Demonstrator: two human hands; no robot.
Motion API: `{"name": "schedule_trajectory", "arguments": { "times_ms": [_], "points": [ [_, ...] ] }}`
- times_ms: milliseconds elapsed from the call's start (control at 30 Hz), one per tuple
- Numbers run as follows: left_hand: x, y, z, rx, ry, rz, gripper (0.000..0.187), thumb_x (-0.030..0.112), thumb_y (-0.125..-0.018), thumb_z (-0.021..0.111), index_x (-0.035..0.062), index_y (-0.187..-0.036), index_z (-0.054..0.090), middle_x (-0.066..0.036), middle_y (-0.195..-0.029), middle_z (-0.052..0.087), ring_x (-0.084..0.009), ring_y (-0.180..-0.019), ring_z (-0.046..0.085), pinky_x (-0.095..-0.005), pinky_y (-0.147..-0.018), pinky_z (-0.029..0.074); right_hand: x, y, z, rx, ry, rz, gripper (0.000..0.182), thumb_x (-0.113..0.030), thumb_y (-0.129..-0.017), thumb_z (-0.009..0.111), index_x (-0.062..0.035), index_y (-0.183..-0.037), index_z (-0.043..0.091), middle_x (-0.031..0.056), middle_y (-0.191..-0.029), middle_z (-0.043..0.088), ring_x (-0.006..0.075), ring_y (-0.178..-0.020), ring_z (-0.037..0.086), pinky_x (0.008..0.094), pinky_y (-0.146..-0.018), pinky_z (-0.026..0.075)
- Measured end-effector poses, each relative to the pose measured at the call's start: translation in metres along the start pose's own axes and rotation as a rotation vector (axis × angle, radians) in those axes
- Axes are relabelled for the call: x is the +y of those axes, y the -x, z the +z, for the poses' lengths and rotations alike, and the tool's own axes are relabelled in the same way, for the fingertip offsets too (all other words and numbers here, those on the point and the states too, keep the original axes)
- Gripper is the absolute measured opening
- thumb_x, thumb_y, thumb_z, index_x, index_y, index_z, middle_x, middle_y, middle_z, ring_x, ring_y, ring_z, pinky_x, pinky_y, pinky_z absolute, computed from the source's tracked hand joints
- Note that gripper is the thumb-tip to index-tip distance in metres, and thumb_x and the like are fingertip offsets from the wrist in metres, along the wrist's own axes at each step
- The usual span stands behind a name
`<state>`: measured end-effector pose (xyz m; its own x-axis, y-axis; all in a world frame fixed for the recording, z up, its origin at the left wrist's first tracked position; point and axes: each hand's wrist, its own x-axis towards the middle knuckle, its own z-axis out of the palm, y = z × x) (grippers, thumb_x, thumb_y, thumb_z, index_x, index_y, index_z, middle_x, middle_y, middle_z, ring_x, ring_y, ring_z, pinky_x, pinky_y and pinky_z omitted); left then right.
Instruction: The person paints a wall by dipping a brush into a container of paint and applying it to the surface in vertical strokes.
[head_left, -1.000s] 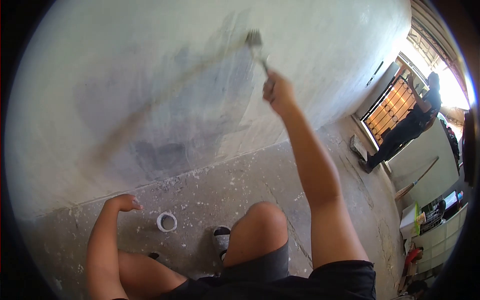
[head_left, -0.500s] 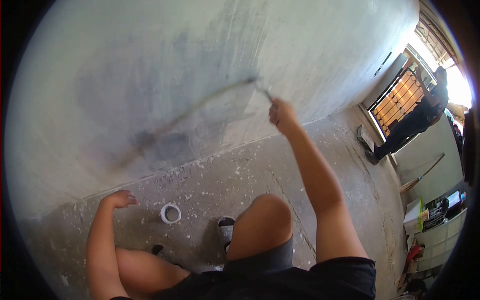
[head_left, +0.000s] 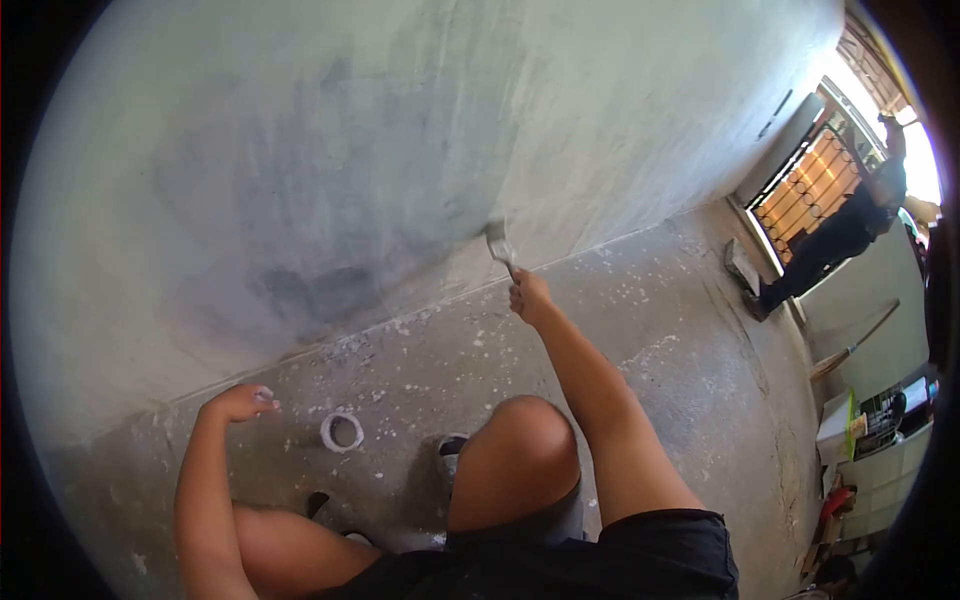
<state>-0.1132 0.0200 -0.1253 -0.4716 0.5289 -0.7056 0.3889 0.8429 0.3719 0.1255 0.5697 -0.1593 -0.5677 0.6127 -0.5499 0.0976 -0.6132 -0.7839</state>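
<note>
A paintbrush (head_left: 498, 243) with a pale, flat head and a dark handle is gripped in my right hand (head_left: 530, 297). Its bristle end touches the lower part of the wall (head_left: 600, 110), at the right border of a damp-looking grey patch (head_left: 320, 180). My left hand (head_left: 240, 402) hangs over the floor near the wall's base, fingers loosely bent with whitish smears on the tips, and I see no object in it. To its right stands a small round white tub (head_left: 328, 432) on the floor; its contents look greyish.
White specks dot the concrete floor (head_left: 640, 330). At the right, a person in dark clothing (head_left: 835, 235) stands by a doorway with a metal gate (head_left: 800, 190). A broom (head_left: 850, 345) leans on the far wall, near a white box (head_left: 835, 430) and a rack of items.
My right hand has brought the brush down and slightly left along the wall, nearer the floor. The left hand has hardly moved. The person by the doorway has raised an arm.
</note>
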Motion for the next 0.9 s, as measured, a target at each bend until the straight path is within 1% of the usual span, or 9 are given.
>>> {"name": "schedule_trajectory", "arguments": {
  "times_ms": [100, 200, 433, 533, 567, 667, 733, 767, 900],
  "points": [
    [-0.004, 0.012, 0.001, 0.048, 0.072, -0.029, 0.063, 0.054, -0.083, 0.065, 0.0028, -0.119, 0.061, -0.018, -0.108, 0.066, -0.0256, -0.098, 0.064, -0.0364, -0.086, 0.049, 0.026, -0.029, -0.015, 0.153, 0.101, 0.1, 0.019, -0.025, -0.094, 0.05, -0.0149, -0.078, 0.045, -0.0019, -0.053, 0.035, 0.011, -0.038, 0.03, 0.0271, -0.036, 0.025],
    [-0.013, 0.012, 0.002, 0.036, 0.033, -0.077, 0.06, 0.054, -0.083, 0.065, 0.0032, -0.116, 0.063, -0.019, -0.107, 0.066, -0.0257, -0.099, 0.063, -0.0363, -0.086, 0.048, -0.022, -0.032, -0.002, 0.0, 0.02, -0.096, 0.02, -0.022, -0.093, 0.051, -0.0139, -0.076, 0.044, -0.0021, -0.055, 0.037, 0.0105, -0.04, 0.032, 0.0255, -0.035, 0.025],
    [-0.043, -0.001, 0.004, 0.007, -0.035, -0.074, 0.059, 0.051, -0.081, 0.068, 0.0043, -0.115, 0.063, -0.018, -0.107, 0.067, -0.0271, -0.097, 0.064, -0.0365, -0.084, 0.049, -0.161, 0.111, 0.056, -0.168, -0.061, -0.381, 0.019, -0.023, -0.093, 0.054, -0.0148, -0.08, 0.043, -0.0035, -0.055, 0.032, 0.008, -0.044, 0.026, 0.0245, -0.04, 0.019],
    [-0.046, -0.008, 0.003, -0.015, -0.057, -0.09, 0.055, 0.05, -0.083, 0.066, 0.0048, -0.114, 0.063, -0.015, -0.105, 0.067, -0.0251, -0.088, 0.065, -0.0367, -0.079, 0.05, -0.16, 0.153, 0.069, -0.2, -0.07, -0.55, 0.032, -0.021, -0.095, 0.051, -0.0071, -0.123, 0.056, -0.0045, -0.055, 0.031, 0.0079, -0.045, 0.027, 0.0241, -0.043, 0.021],
    [-0.054, -0.012, 0.005, -0.008, -0.093, -0.057, 0.052, 0.049, -0.085, 0.064, 0.0052, -0.113, 0.064, -0.013, -0.103, 0.066, -0.0221, -0.079, 0.065, -0.0366, -0.076, 0.051, -0.155, 0.162, 0.076, -0.205, -0.065, -0.537, 0.032, -0.021, -0.095, 0.051, -0.0071, -0.123, 0.056, -0.0045, -0.055, 0.031, 0.0079, -0.045, 0.027, 0.0241, -0.043, 0.021],
    [-0.091, -0.044, 0.008, 0.041, -0.284, 0.089, 0.051, 0.052, -0.088, 0.055, 0.0111, -0.117, 0.063, -0.018, -0.117, 0.062, -0.0312, -0.105, 0.06, -0.0423, -0.093, 0.045, -0.11, 0.172, 0.105, -0.228, 0.28, -0.564, 0.038, -0.021, -0.095, 0.051, -0.0088, -0.131, 0.055, 0.0014, -0.055, 0.04, 0.01, -0.047, 0.038, 0.0267, -0.047, 0.032],
    [-0.055, -0.029, -0.001, 0.041, -0.298, 0.005, 0.058, 0.055, -0.087, 0.054, 0.0081, -0.12, 0.061, -0.019, -0.128, 0.055, -0.0341, -0.121, 0.05, -0.0428, -0.103, 0.038, -0.064, 0.173, 0.139, -0.197, 0.98, -0.8, 0.035, -0.021, -0.095, 0.054, -0.0074, -0.127, 0.059, 0.0003, -0.056, 0.041, 0.0074, -0.05, 0.04, 0.0241, -0.048, 0.034],
    [-0.049, -0.027, -0.003, 0.06, -0.307, 0.027, 0.067, 0.058, -0.087, 0.054, 0.0034, -0.125, 0.056, -0.022, -0.129, 0.054, -0.035, -0.122, 0.049, -0.0433, -0.103, 0.038, -0.05, 0.193, 0.16, -0.25, 1.31, -0.792, 0.03, -0.021, -0.092, 0.054, -0.0118, -0.118, 0.064, 0.0202, -0.075, 0.063, 0.0309, -0.067, 0.061, 0.0376, -0.065, 0.048],
    [-0.013, -0.009, -0.013, 0.078, -0.195, -0.023, 0.07, 0.058, -0.084, 0.06, 0.0036, -0.127, 0.054, -0.021, -0.128, 0.055, -0.0346, -0.119, 0.052, -0.0409, -0.1, 0.041, 0.018, 0.197, 0.207, -0.799, 1.815, -0.714, 0.029, -0.014, -0.089, 0.054, -0.0182, -0.115, 0.067, 0.0172, -0.092, 0.068, 0.0363, -0.088, 0.064, 0.045, -0.079, 0.051]
  ]
}}
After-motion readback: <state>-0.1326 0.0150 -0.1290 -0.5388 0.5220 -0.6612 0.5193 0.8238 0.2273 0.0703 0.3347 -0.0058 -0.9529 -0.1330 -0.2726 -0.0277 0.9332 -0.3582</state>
